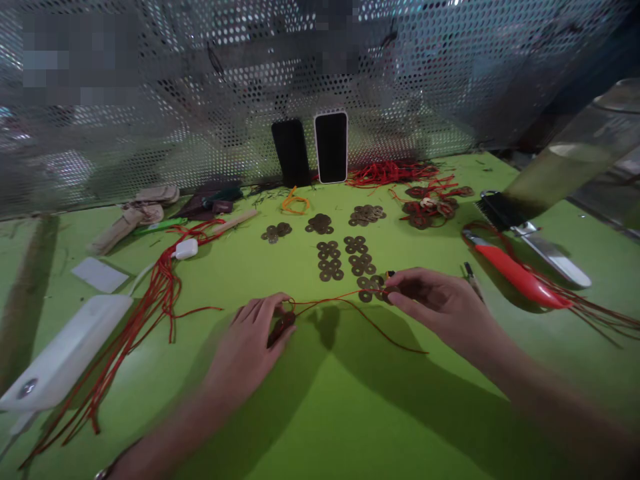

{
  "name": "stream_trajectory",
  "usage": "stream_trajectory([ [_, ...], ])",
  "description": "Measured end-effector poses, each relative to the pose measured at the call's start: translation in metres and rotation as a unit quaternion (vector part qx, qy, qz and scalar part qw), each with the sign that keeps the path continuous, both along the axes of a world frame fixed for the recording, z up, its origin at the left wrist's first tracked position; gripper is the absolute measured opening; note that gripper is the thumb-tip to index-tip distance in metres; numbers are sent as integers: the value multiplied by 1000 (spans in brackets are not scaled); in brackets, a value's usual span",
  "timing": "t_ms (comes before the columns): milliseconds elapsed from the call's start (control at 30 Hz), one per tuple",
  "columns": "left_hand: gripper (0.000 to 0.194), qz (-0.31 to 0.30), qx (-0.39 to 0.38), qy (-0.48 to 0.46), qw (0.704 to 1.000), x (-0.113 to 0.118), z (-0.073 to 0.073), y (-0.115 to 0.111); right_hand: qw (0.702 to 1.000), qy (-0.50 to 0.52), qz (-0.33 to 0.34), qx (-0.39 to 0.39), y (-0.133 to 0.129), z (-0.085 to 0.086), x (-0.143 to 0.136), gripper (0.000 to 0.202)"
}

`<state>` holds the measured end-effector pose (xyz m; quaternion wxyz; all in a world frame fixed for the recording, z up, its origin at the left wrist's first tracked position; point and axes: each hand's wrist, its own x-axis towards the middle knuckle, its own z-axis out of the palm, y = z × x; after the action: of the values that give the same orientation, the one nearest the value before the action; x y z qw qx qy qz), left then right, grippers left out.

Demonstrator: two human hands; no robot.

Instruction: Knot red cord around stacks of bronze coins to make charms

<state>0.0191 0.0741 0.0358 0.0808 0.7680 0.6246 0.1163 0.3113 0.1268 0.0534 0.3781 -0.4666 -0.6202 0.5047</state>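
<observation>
My left hand (255,333) is closed round a few dark round coins (283,325) tied with red cord. From it a thin red cord (330,298) stretches right to the fingertips of my right hand (430,300), which pinch its end beside a coin. A small black and orange thing (391,274) shows at those fingertips. A second strand (380,328) lies loose on the green table. Just beyond my right fingertips are holed coins (367,283), part of several small groups; more coins (330,260) lie in clusters behind.
Two phones (331,147) lean against a perforated metal screen (225,87). A white power strip (70,350) and red cords (163,280) lie left. Right are a red-handled tool (520,277), a brush (547,250), a bottle (560,167) and finished-looking coin knots (430,207).
</observation>
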Motion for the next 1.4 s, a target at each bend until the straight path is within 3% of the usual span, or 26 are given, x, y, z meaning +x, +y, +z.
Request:
stream_trajectory([
  [233,32,-70,-19,-20,997,-18,0,-1,1000,12,-11,1,0,-1,7,28],
  [367,31,-131,-37,-35,990,-23,18,1,1000,31,4,-6,-1,0,5,27],
  [500,22,-149,5,-84,985,4,47,9,998,33,44,-23,-5,0,0,31],
  [600,24,-209,81,-118,967,39,58,17,996,38,72,-37,-8,-4,-3,33],
  [733,40,-277,97,-99,951,76,52,28,991,49,116,-55,-11,-10,-4,31],
  [833,36,-280,99,-107,949,84,45,32,987,55,134,-64,-12,-12,-4,27],
  [1067,28,-294,111,-100,944,81,43,32,985,80,125,-87,-14,-7,-7,37],
  [1267,29,-288,114,-148,939,76,39,30,974,85,182,-108,-13,-3,-1,45],
  [1400,27,-268,134,-145,943,69,37,29,977,70,175,-96,-9,-3,3,45],
])
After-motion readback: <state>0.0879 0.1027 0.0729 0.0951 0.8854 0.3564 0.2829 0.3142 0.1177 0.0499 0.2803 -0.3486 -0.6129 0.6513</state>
